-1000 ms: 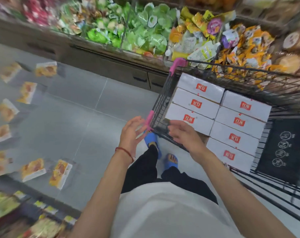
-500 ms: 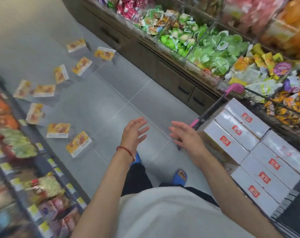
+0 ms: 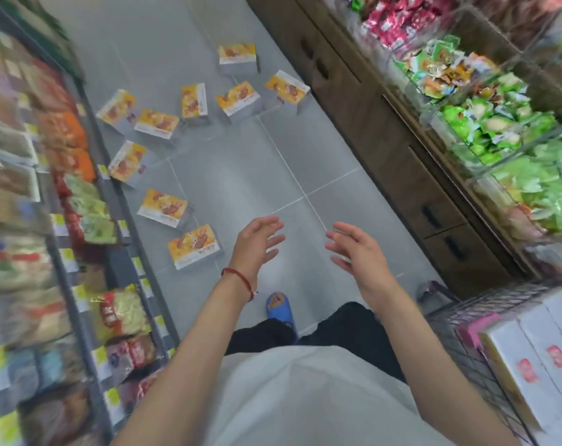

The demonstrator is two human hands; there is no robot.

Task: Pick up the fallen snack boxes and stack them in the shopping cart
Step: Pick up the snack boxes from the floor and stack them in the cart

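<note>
Now left hand (image 3: 257,243) and right hand (image 3: 356,252) hovering empty at lower centre, fingers spread, palms facing each other. Nearest box (image 3: 194,246) lying flat on floor just left of left hand, long axis running left-right, slightly tilted. Left hand nearer. Cart (image 3: 466,320) standing lower right.

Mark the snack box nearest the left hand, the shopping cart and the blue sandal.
snack box (image 3: 194,246), head view, middle of its printed top face.
shopping cart (image 3: 485,299), head view, wire wall of the basket.
blue sandal (image 3: 281,309), head view, top of the toe end.
</note>
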